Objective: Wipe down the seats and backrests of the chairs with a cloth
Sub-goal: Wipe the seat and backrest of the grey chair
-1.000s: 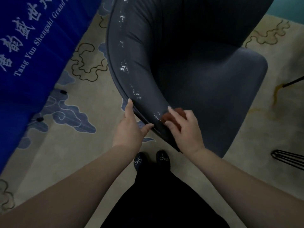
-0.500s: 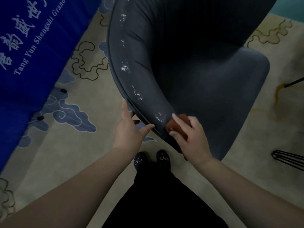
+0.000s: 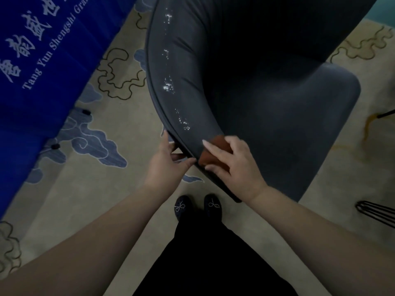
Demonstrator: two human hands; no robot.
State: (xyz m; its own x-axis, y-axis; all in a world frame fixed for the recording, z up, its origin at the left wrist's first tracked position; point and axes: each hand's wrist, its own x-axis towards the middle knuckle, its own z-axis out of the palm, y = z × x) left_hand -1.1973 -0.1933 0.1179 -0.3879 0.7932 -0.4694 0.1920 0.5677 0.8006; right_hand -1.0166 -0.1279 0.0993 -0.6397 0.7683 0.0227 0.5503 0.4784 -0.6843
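A dark grey upholstered chair (image 3: pixel 277 99) with a curved backrest fills the upper middle, seen from above and behind. White speckled marks run along the top of the backrest. My right hand (image 3: pixel 235 165) presses a reddish-brown cloth (image 3: pixel 215 152) onto the backrest's near end, fingers spread over it. My left hand (image 3: pixel 166 165) grips the backrest's outer rim just left of the cloth, thumb on top and fingers behind the edge.
A blue banner (image 3: pixel 42 60) with white lettering hangs at the left over the patterned carpet (image 3: pixel 89 189). Black metal chair legs (image 3: pixel 378 210) show at the right edge. My two dark shoes (image 3: pixel 197 206) stand just behind the chair.
My right hand slid the cloth along the backrest's near end, first toward me and then back up a little. My left hand closed in on the rim and now holds it.
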